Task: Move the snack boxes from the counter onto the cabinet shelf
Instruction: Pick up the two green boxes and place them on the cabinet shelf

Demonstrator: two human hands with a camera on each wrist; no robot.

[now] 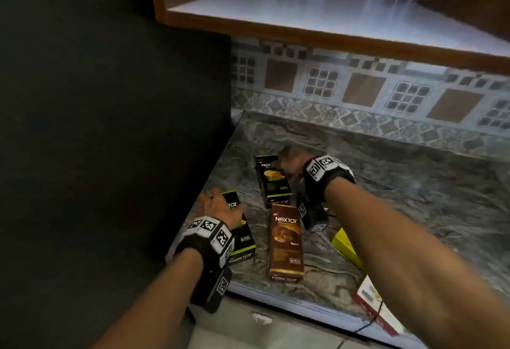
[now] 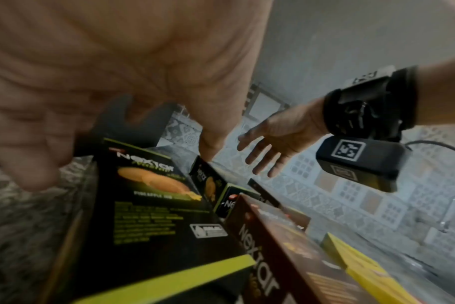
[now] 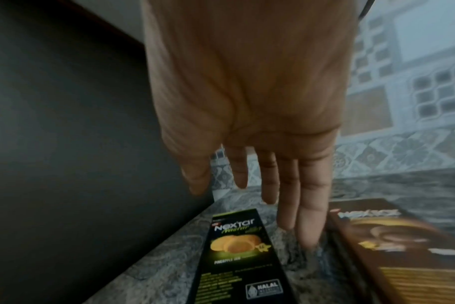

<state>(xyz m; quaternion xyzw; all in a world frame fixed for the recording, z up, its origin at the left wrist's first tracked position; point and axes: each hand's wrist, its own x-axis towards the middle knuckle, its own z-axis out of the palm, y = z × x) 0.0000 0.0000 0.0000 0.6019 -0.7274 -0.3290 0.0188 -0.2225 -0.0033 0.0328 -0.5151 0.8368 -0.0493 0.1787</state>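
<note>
Three Nextar snack boxes lie flat on the marble counter [image 1: 386,183]. My left hand [image 1: 218,205] is spread over the far end of the near black-and-green box [image 1: 242,235]; in the left wrist view its thumb and fingers [image 2: 34,164] stand wider than that box [image 2: 148,195] without clamping it. My right hand [image 1: 289,161] hovers over the far black-and-green box [image 1: 271,180], and its fingers [image 3: 286,195] are straight, pointing down beside a black-and-green box [image 3: 237,246]. A brown box [image 1: 285,241] lies between my arms. The white cabinet shelf [image 1: 331,17] above holds nothing.
A dark panel [image 1: 110,100] walls off the counter's left side. A yellow box [image 1: 346,246] and a white-and-red box [image 1: 378,304] lie at the front right near the counter's edge. The patterned tile wall [image 1: 358,91] runs behind. A faucet [image 2: 452,205] shows far right.
</note>
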